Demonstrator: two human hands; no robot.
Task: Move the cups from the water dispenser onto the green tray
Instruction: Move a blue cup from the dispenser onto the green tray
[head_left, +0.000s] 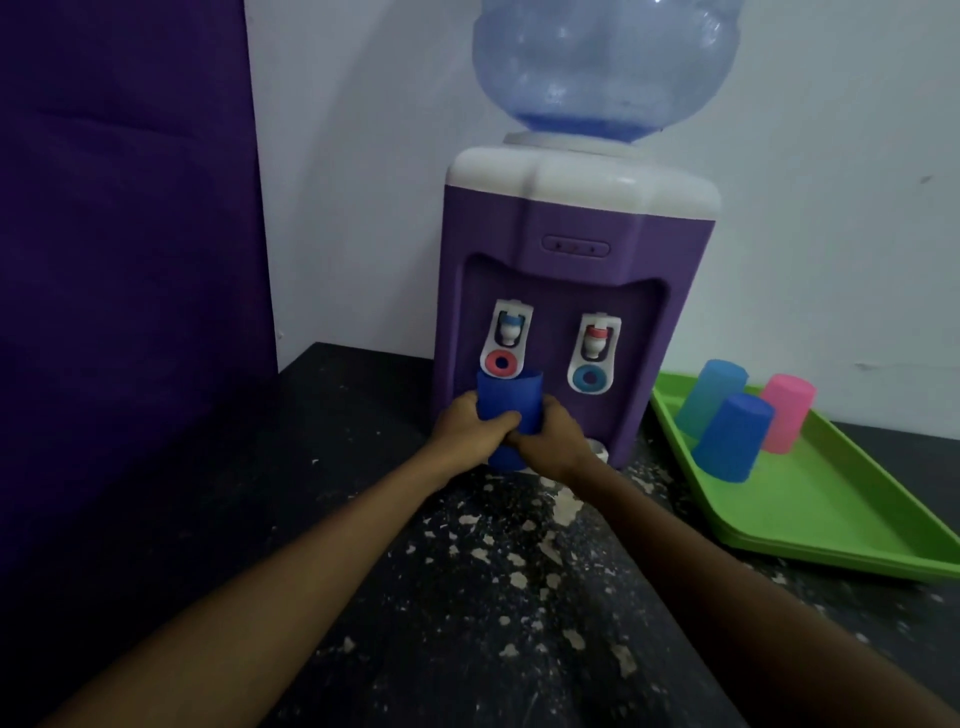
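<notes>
A dark blue cup stands upright under the left tap of the purple water dispenser. My left hand wraps its left side and my right hand wraps its right side, fingers meeting across the front. On the green tray at the right, three cups stand upside down: a light blue cup at the back, a pink cup to its right, and a dark blue cup in front. The held cup's base is hidden behind my fingers.
The dispenser carries a big translucent bottle and stands against a white wall. A purple panel closes off the left side. The black counter is speckled with pale chips. The dispenser's right tap has nothing under it.
</notes>
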